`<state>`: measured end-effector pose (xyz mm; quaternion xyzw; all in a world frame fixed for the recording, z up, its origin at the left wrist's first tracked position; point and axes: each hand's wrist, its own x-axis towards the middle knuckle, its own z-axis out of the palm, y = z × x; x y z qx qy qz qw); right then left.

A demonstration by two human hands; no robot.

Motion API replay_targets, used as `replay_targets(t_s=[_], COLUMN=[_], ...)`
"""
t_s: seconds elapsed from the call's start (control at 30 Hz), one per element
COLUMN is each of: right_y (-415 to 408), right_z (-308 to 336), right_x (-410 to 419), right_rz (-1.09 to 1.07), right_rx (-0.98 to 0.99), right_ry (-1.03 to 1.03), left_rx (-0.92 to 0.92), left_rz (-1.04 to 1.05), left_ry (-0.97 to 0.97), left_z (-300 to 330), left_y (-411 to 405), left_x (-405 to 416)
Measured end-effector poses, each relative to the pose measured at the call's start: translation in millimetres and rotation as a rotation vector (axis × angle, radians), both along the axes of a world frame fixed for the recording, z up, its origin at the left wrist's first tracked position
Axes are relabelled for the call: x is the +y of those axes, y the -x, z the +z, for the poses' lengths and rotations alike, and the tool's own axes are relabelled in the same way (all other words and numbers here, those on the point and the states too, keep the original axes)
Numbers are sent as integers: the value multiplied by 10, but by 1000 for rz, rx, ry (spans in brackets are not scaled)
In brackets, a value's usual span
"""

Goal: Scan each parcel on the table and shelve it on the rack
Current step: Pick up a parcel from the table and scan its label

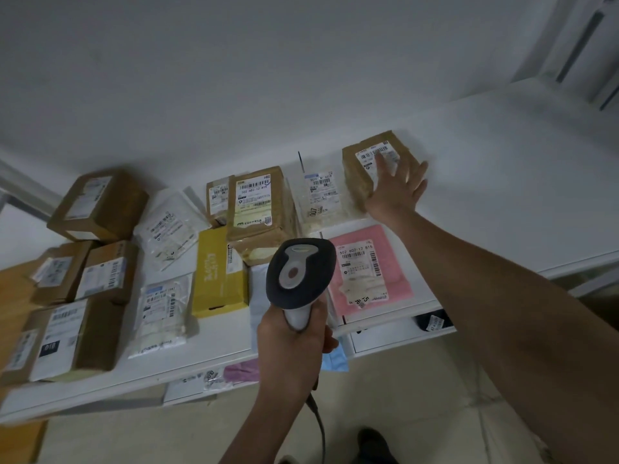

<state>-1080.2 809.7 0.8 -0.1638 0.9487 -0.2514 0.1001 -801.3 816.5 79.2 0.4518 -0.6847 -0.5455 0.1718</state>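
Note:
My left hand (294, 343) grips the handle of a grey and white barcode scanner (299, 272), whose head points up at the shelves. My right hand (397, 182) reaches out with spread, straight fingers against the front of a small brown cardboard parcel (363, 172) with a white barcode label, standing on the white rack shelf (502, 182). To its left lie a white bag parcel (320, 195) and a taped brown parcel (259, 202). Below them lies a pink bag parcel (365, 272).
Several more parcels fill the left side: brown boxes (100, 205), a yellow box (219, 272) and white bags (164, 316). The right stretch of the upper shelf is bare. A lower shelf holds a dark parcel (432, 321). The scanner cable (318, 420) hangs toward the tiled floor.

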Motion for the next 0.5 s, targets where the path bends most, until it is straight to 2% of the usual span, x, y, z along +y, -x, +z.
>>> replay_targets(t_s=[0.13,0.23,0.5], right_y=[-330,-689,-1938], right_z=[166,336,584], right_x=[-167,-416,-1281], right_rz=[108,205,468], right_rx=[178,241,197], right_ry=[43,58,108], left_rx=[-2,-11,43], left_rz=[26,70,256], left_ry=[25,43,111], left_z=[55,118,262], left_y=[-140,-336,-1194], left_x=[-82,-201,-708])
